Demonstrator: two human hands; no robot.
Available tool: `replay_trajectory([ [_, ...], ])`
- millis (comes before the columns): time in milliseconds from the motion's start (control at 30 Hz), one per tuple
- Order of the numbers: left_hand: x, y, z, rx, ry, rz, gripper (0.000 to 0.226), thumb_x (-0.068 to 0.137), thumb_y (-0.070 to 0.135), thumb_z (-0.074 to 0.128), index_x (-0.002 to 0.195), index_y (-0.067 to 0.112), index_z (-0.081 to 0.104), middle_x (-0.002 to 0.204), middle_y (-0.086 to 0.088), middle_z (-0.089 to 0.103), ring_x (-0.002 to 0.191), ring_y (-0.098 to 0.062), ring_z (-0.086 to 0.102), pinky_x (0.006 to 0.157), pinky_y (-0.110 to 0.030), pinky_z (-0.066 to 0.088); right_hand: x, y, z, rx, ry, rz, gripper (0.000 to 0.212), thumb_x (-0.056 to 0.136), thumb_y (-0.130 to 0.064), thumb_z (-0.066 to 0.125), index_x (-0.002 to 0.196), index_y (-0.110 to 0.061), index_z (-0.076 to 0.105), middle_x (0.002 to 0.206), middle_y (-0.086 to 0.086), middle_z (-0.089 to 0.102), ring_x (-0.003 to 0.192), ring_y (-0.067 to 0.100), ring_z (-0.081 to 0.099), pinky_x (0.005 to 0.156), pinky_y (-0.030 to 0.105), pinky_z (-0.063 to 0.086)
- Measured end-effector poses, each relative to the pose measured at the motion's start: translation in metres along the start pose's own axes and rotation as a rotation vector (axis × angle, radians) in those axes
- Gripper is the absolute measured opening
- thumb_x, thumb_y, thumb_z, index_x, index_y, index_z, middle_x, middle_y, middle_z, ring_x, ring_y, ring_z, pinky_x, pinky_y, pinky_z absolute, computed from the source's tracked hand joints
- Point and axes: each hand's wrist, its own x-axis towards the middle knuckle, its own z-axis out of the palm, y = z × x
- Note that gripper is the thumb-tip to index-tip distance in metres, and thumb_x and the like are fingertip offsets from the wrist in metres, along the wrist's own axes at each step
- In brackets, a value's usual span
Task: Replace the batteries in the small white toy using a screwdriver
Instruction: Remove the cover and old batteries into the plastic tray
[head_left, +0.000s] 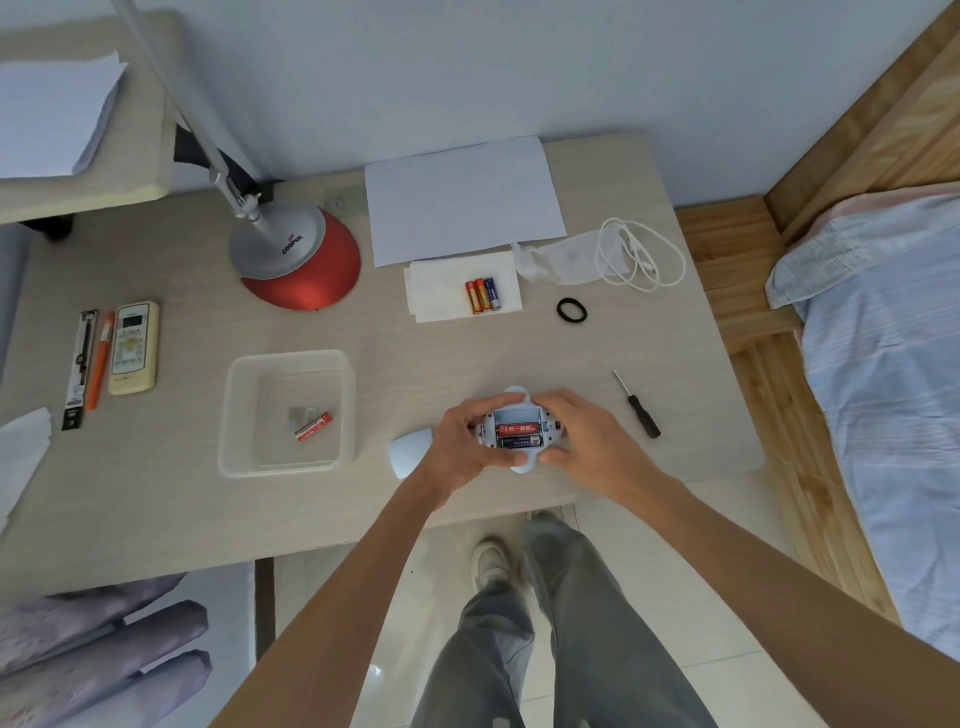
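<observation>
The small white toy (519, 464) lies upside down near the table's front edge, its battery bay uncovered. A red battery (517, 429) and a dark battery (521, 442) sit in the bay; the top slot is empty. My left hand (462, 441) grips the toy's left side and my right hand (579, 434) grips its right side. A white cover piece (408, 451) rests just left of my left hand. The black screwdriver (638, 405) lies on the table to the right. Three batteries (483, 294) rest on a tissue further back.
A clear plastic tray (236, 415) at the left holds one red battery (313, 426) and a small grey piece. A red lamp base (301, 257), paper (462, 200), white cable (641, 254), black hair tie (571, 310), remote (133, 347) and pens also lie on the table.
</observation>
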Motion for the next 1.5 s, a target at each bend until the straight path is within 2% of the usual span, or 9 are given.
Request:
replay_trajectory([
  [133,-0.004,0.005,-0.001,0.072,0.119,0.021,0.070,0.070,0.009,0.098,0.132,0.029,0.073,0.131,-0.004,0.066,0.118,-0.019,0.068,0.094,-0.032,0.062,0.004,-0.001,0.006,0.068,0.042,0.062,0.063,0.080,-0.022,0.092,0.137,-0.020,0.063,0.125,-0.006,0.064,0.101,0.009,0.065,0.091,0.025,0.057],
  [267,-0.011,0.006,-0.007,0.566,0.292,0.286,0.053,0.076,0.021,0.094,0.126,0.030,0.076,0.119,0.007,0.062,0.111,-0.013,0.060,0.097,-0.020,0.049,0.006,-0.002,0.008,0.063,0.058,0.057,0.061,0.079,-0.017,0.091,0.134,-0.019,0.064,0.124,-0.005,0.065,0.100,0.010,0.064,0.092,0.027,0.057],
  [400,-0.009,0.007,-0.012,0.933,0.262,0.498,0.035,0.086,0.020,0.086,0.120,0.024,0.079,0.122,-0.001,0.060,0.113,-0.023,0.055,0.093,-0.037,0.053,0.006,-0.001,0.007,0.050,0.055,0.063,0.064,0.080,-0.019,0.091,0.138,-0.020,0.063,0.126,-0.006,0.066,0.104,0.011,0.066,0.095,0.025,0.056],
  [533,-0.003,0.012,-0.007,1.046,0.240,0.501,0.022,0.088,0.023,0.084,0.110,0.021,0.083,0.127,-0.006,0.056,0.119,-0.027,0.051,0.093,-0.038,0.055,0.007,-0.003,0.006,0.040,0.045,0.070,0.065,0.080,-0.019,0.090,0.139,-0.019,0.063,0.126,-0.004,0.066,0.104,0.015,0.068,0.094,0.030,0.059],
  [867,-0.001,0.004,-0.004,0.972,0.257,0.462,0.016,0.089,0.012,0.083,0.105,0.013,0.084,0.122,-0.006,0.063,0.117,-0.029,0.056,0.082,-0.039,0.059,0.007,-0.008,0.005,0.025,0.048,0.067,0.057,0.081,-0.021,0.088,0.134,-0.019,0.066,0.121,-0.004,0.068,0.100,0.015,0.068,0.090,0.031,0.060],
  [1067,-0.005,0.002,-0.005,0.924,0.262,0.493,0.013,0.094,0.012,0.077,0.106,0.012,0.083,0.125,-0.007,0.067,0.119,-0.026,0.060,0.090,-0.036,0.057,0.009,-0.008,0.001,0.034,0.043,0.082,0.052,0.079,-0.019,0.088,0.127,-0.018,0.070,0.113,-0.003,0.069,0.092,0.015,0.067,0.081,0.028,0.057],
  [1200,-0.013,0.011,-0.013,0.855,0.265,0.516,0.016,0.100,0.013,0.072,0.113,0.016,0.080,0.123,-0.002,0.072,0.114,-0.023,0.067,0.093,-0.036,0.058,0.010,-0.008,0.001,0.032,0.040,0.084,0.051,0.078,-0.019,0.088,0.125,-0.019,0.070,0.111,-0.005,0.069,0.089,0.015,0.066,0.081,0.032,0.059],
  [1367,-0.042,0.034,-0.041,0.731,0.376,0.476,0.019,0.100,0.020,0.074,0.117,0.015,0.080,0.117,0.003,0.079,0.106,-0.016,0.076,0.093,-0.039,0.060,0.009,-0.007,0.000,0.058,0.030,0.091,0.054,0.077,-0.015,0.085,0.128,-0.020,0.069,0.112,-0.006,0.068,0.092,0.015,0.067,0.083,0.037,0.061],
  [1500,-0.070,0.046,-0.085,0.775,0.490,0.462,0.020,0.098,0.022,0.077,0.117,0.017,0.081,0.118,0.007,0.079,0.106,-0.009,0.076,0.093,-0.036,0.061,0.010,-0.006,0.000,0.054,0.021,0.096,0.053,0.077,-0.015,0.084,0.128,-0.020,0.069,0.112,-0.006,0.068,0.093,0.016,0.067,0.083,0.040,0.061],
])
